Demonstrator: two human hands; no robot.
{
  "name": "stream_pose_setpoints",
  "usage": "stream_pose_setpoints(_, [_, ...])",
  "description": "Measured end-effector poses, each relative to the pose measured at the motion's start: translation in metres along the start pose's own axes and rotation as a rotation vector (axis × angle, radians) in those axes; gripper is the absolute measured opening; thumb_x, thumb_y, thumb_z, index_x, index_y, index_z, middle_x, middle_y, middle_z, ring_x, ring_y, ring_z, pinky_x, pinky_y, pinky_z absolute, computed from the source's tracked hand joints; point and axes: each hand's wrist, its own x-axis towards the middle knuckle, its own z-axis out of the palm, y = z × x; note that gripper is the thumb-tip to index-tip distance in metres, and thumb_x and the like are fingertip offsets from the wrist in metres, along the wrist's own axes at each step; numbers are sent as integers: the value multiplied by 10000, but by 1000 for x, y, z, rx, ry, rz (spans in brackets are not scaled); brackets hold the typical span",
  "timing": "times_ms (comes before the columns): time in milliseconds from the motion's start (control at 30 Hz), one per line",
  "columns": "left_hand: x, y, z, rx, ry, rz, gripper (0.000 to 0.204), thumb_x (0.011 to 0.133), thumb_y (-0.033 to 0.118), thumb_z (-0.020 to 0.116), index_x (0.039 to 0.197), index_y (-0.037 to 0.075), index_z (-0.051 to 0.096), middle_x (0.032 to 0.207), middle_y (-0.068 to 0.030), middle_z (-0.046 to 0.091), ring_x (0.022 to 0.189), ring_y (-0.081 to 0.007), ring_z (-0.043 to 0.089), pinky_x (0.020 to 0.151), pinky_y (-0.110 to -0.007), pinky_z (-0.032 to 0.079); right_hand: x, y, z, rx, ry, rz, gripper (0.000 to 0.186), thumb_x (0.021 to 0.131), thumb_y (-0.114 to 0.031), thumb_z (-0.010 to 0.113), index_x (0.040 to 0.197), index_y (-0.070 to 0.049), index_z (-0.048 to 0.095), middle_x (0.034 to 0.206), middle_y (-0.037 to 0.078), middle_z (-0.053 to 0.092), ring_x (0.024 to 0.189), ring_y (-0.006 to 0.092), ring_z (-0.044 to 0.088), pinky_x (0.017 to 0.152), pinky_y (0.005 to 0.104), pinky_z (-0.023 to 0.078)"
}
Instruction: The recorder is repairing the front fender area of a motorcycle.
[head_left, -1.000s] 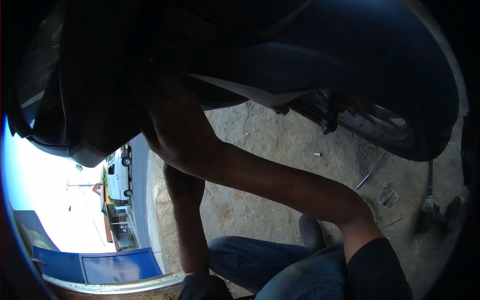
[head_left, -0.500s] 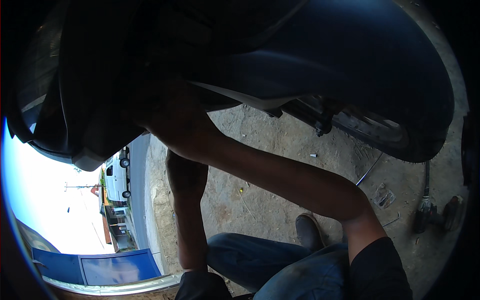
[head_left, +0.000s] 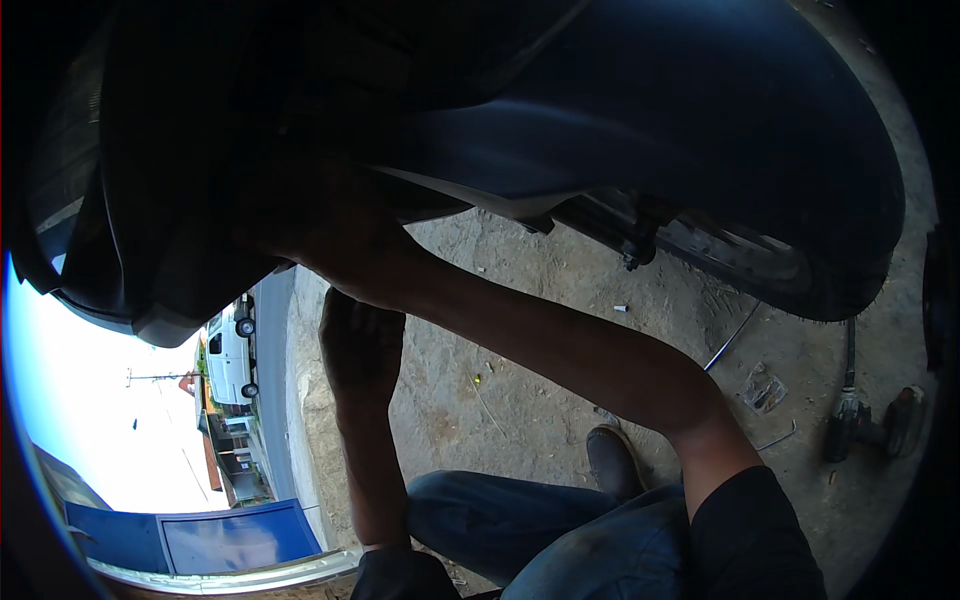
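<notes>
A dark motorcycle [head_left: 640, 130] with smooth body panels fills the upper part of the view, its wheel [head_left: 740, 250] at the right. My right hand [head_left: 335, 225] reaches up into the deep shadow under the bodywork, and its fingers are lost in the dark. Just below it, my left hand [head_left: 362, 345] is raised with its fingers curled closed against the underside of my right wrist. Whatever the left hand grips is hidden. The right forearm crosses in front of the ground from the lower right.
On the dirt ground at the right lie a cordless power tool [head_left: 860, 425], a thin metal rod [head_left: 732, 338], a bent metal rod [head_left: 780, 436] and a clear plastic bag [head_left: 763, 388]. My shoe [head_left: 615, 462] is below. A white van [head_left: 232, 355] and a blue panel [head_left: 240, 540] stand at left.
Both hands sit slightly farther left in the picture, and the whole view has shifted a little. The hands keep nearly the same pose at the motorcycle.
</notes>
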Motion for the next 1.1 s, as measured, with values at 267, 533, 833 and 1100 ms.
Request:
stream_pose_setpoints(267, [4, -3, -28, 91, -118, 6, 331, 1045, 142, 466, 1345, 5, 490, 1270, -110, 604, 1181, -218, 603, 1037, -366, 495, 0, -20, -6, -81, -27, 87, 230, 943, -208, 708, 1074, -22, 676, 918, 96, 709, 849, 203, 721, 740, 360, 594])
stream_pose_setpoints(533, [-2, 1, -21, 141, -163, 107, 350, 1079, 237, 406, 1353, 61, 533, 1270, -86, 620, 1188, -209, 611, 1029, -396, 511, 3, -46, -3, -157, -50, 293, 159, 924, -142, 668, 966, 11, 671, 898, 136, 709, 837, 230, 718, 791, 347, 569])
stream_pose_setpoints(833, [50, -43, 20, -236, -365, 129, 456, 1085, 317, 406, 1468, 71, 391, 1395, -69, 519, 1315, -203, 480, 1124, -361, 369, 8, -52, 4, -627, 97, 78, 273, 933, -225, 572, 926, 29, 670, 886, 255, 690, 920, 382, 694, 810, 407, 514])
stream_pose_setpoints(1100, [18, -63, 52, -400, -258, 99, 453, 1078, 341, 417, 1451, 84, 406, 1377, -63, 531, 1297, -204, 490, 1111, -358, 373, 8, -56, 9, -340, 60, 298, 245, 913, -163, 607, 1039, 37, 670, 1040, 256, 706, 1023, 382, 683, 868, 414, 507])
